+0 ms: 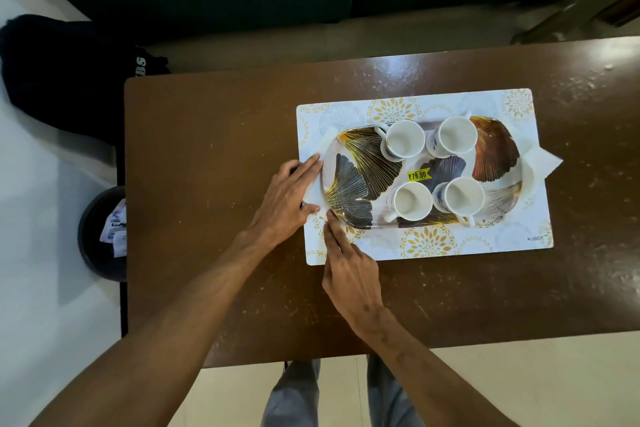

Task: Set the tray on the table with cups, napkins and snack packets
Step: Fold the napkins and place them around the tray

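Tray [353,170] is down on the placemat [433,246], right of centre on the table [207,149], with four white cups [403,140] standing upright in a two-by-two block. Step in hand looks like napkins: the right-end napkin [540,163] is tucked under the tray rim with a corner poking out, and a left-end napkin [327,144] is being set under the opposite rim. Left hand [284,198] lies flat on it, fingers straight, pressing and gripping nothing. Right hand [349,270] has fingers extended, tips at the napkin corner against the near-left rim; reads as nudging, not a pinch. No snack packets on the tray yet, so I'd judge that's what's left. Next move: release the napkin without dragging it out, then fetch packets. A dark round tub [100,253] on the floor left of the table holds white sachets [116,229]; can't tell if those are the snacks, table edge hides part. The cups take the middle, so free space is the tray's two ends. Price sticker [418,175] sits between the cups, black bag [69,73] on the floor far left
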Demonstrator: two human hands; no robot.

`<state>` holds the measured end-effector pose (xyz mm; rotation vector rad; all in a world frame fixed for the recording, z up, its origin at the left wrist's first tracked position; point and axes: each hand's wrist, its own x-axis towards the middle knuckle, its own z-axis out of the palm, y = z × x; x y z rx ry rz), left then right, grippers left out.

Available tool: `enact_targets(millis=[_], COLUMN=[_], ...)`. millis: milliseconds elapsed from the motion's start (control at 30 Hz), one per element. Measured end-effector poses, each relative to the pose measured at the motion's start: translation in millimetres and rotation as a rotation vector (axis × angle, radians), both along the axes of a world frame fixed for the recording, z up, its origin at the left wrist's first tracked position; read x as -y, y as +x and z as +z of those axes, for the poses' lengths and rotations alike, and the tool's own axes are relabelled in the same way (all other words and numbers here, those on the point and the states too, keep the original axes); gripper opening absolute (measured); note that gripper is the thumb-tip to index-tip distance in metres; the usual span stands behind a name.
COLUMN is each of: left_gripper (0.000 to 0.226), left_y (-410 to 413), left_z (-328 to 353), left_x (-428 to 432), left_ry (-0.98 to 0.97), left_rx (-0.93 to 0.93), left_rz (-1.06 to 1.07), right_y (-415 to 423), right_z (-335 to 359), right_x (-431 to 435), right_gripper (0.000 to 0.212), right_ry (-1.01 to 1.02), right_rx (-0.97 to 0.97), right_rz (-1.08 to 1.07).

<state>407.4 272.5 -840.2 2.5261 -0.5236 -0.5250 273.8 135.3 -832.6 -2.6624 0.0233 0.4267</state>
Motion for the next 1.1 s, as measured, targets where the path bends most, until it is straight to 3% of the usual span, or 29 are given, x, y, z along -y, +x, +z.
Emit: enact_targets(millis=[200,433,767,1100], left_gripper=[0.098,0.073,0.063,0.059], left_y=[-4,-24,-60,-74], left_z=[8,16,56,92], left_x=[3,2,7,47], left_ry=[-0.049,-0.037,-0.204,-0.211], left_rx=[0.008,0.088,0.004,0.003], left_rz=[0.046,0.149,0.326,0.269], right_y=[1,9,6,-15], right_z=[1,17,45,76], right_x=[0,10,34,88], right_gripper=[0.061,0.052,0.037,0.037], right_ry=[0.040,0.081,0.129,0.157], right_rx=[0.033,0.133,0.318,0.328], right_rz=[-0.002,-0.022,-0.226,-0.468])
